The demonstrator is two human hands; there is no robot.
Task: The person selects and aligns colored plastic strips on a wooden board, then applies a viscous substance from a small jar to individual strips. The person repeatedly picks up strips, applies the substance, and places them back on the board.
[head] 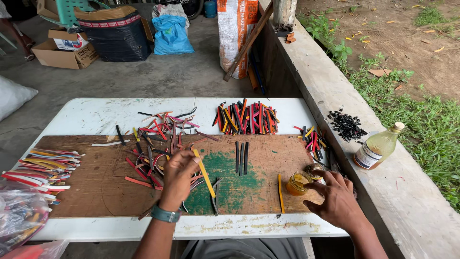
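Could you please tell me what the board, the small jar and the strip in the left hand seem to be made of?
Board: likely plywood, matt brown, worn green paint.
Jar: clear glass, perhaps plastic; glossy, amber liquid shows through.
Strip in the left hand: looks like rubber or flexible plastic, matt yellow.

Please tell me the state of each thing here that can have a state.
Left hand: shut on yellow strip.
Right hand: open, fingers at the small jar.
Small jar: uncapped, amber liquid inside.
Bottle: capped, tilted, on the ledge.
Three black strips: laid side by side.
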